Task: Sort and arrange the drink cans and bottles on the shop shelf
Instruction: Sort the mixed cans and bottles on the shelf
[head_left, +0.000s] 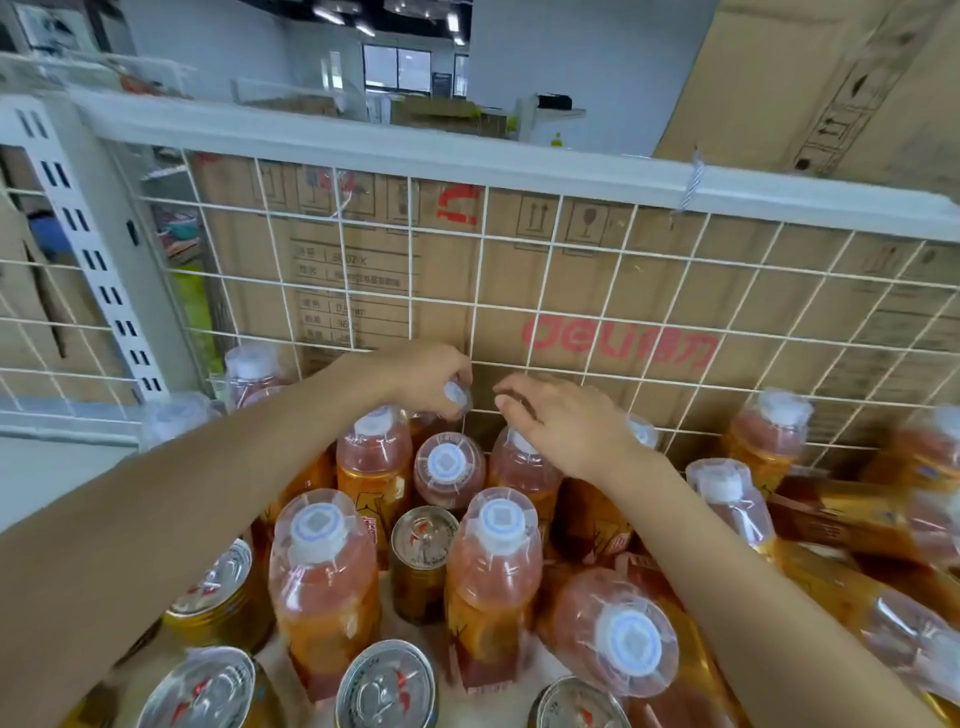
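Several orange drink bottles with white caps stand on the shelf, among them one (324, 566) at front left and one (493, 561) in the middle. Gold cans stand between them, such as a slim can (422, 551) and a wider can (387, 686) at the front. My left hand (421, 376) grips the cap of a bottle (458, 396) at the back by the wire grid. My right hand (566, 423) rests curled over the top of another back bottle (522, 467). Some bottles at right (852, 514) lie on their sides.
A white wire grid (571, 291) closes the back of the shelf, with a cardboard box (623, 312) behind it. A white slotted upright (88, 260) stands at left. A large carton (831, 78) sits on the top shelf at right.
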